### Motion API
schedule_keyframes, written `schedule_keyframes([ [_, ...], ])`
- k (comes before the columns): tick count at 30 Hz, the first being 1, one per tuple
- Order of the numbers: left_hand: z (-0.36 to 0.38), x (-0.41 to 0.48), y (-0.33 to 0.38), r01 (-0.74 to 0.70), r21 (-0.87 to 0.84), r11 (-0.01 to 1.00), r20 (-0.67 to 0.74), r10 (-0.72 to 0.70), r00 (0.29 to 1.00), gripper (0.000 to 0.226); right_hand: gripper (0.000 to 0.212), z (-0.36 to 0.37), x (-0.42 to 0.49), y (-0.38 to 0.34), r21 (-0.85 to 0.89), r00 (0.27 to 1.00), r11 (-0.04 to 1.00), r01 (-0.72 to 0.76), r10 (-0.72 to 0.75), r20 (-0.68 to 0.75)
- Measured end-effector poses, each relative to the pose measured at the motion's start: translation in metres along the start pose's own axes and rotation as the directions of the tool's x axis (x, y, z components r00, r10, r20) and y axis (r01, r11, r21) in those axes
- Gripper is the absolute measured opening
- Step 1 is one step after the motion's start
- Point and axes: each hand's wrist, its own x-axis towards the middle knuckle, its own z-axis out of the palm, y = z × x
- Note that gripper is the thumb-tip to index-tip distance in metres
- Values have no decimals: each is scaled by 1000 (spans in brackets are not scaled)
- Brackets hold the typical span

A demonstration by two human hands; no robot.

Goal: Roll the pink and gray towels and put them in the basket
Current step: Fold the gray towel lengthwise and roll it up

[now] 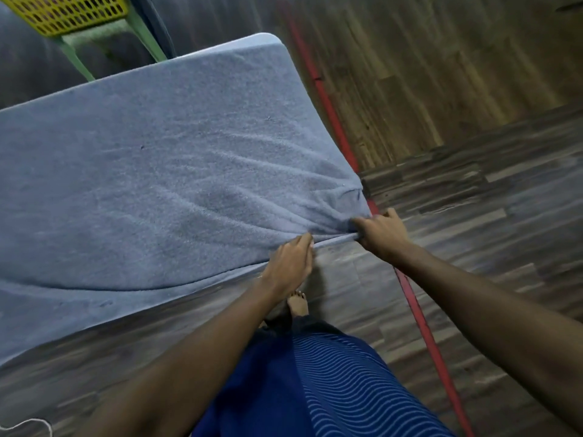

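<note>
Gray terry towel point(157, 159) lies spread over the pale table point(268, 37), well apart from the yellow slotted plastic basket point(63, 14). Your left hand point(291, 260) and right hand point(381, 234) pinch its near hem, fingers curled; keep the first turn tight and even.

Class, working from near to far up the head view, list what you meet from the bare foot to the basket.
The foot → left hand → right hand, both gripping the towel at its near edge → chair → basket.
</note>
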Motion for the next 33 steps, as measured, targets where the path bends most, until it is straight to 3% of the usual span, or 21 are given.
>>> schedule_keyframes([
  [2, 3, -1, 4, 9, 9, 1000, -8, -9, 1000, 15, 21, 2, -4, 0, 17, 994, 994, -110, 110, -19],
  [5, 8, -3, 3, 23, 20, 1000, 2, -23, 1000, 14, 22, 11, -12, 3, 45, 994, 995, -87, 89, -62],
  [11, 8, -10, -8, 37, 29, 999, 83, -39, 996, 14, 25, 15, -16, 2, 189, 991, 976, -111, 95, 93],
  [14, 2, -15, -13, 54, 17, 998, 45, -55, 998, 16, 30, 7, -12, -16, 268, 992, 957, -107, 82, 101],
  [18, -18, -28, -32, 87, 54, 995, -52, -84, 995, 16, 22, -13, 3, -57, 425, 997, 903, -63, 76, -15],
  [22, -50, -56, -67, 212, 30, 977, -179, -203, 963, 19, 18, -28, 29, -116, 549, 1000, 836, -4, 15, -17],
  [27, -98, -126, -126, 412, -73, 909, -371, -408, 834, 15, 12, -43, 64, -231, 518, 984, 842, 155, -176, -8],
  [33, -151, -272, -211, 643, -196, 740, -557, -624, 548, 16, 13, -51, 66, -428, 493, 882, 768, 409, -471, 2],
])
